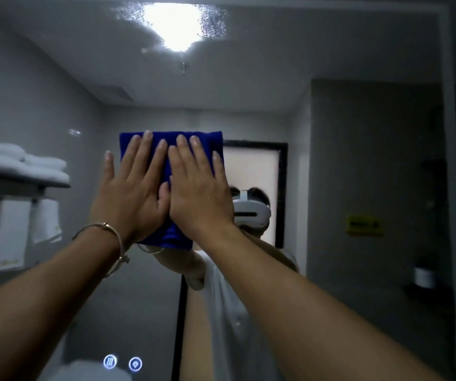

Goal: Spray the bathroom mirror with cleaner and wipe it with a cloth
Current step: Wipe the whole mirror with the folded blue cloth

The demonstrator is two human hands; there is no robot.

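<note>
glossy glass mirror [331, 50], soft blue cloth [172, 144], shiny metal bangle [103, 229]

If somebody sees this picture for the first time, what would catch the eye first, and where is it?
A blue cloth sits mid-frame, pressed flat on the mirror by the left hand and the right hand, side by side with straight fingers. Near the top edge, a bright glare shines amid droplets on the glass. A bracelet circles the left wrist.
</note>
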